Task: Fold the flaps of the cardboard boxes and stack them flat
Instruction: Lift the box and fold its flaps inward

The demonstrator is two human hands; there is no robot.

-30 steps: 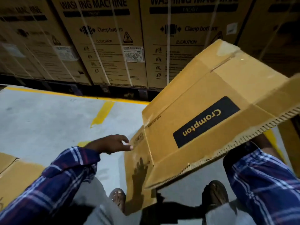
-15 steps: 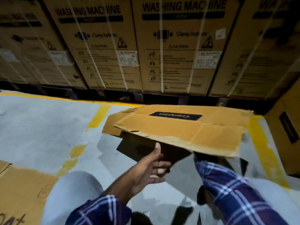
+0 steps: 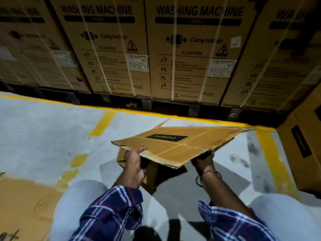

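A flattened brown cardboard box (image 3: 184,145) with a black label hangs almost level above the floor in front of me. My left hand (image 3: 134,163) grips its near left edge, thumb on top and fingers underneath. My right hand (image 3: 203,162) holds the near right corner from below, mostly hidden by the cardboard; a bangle shows on that wrist. A loose flap (image 3: 152,173) hangs down under the box between my hands.
Flat cardboard (image 3: 24,206) lies on the floor at the lower left. An upright brown box (image 3: 305,146) stands at the right. Tall washing machine cartons (image 3: 191,49) line the back behind a yellow floor line (image 3: 121,110). Grey concrete floor (image 3: 43,129) lies to the left.
The box went from tilted upright to nearly flat and level. My left hand, free a second ago, has closed on its near left edge. The view has shifted down and closer.
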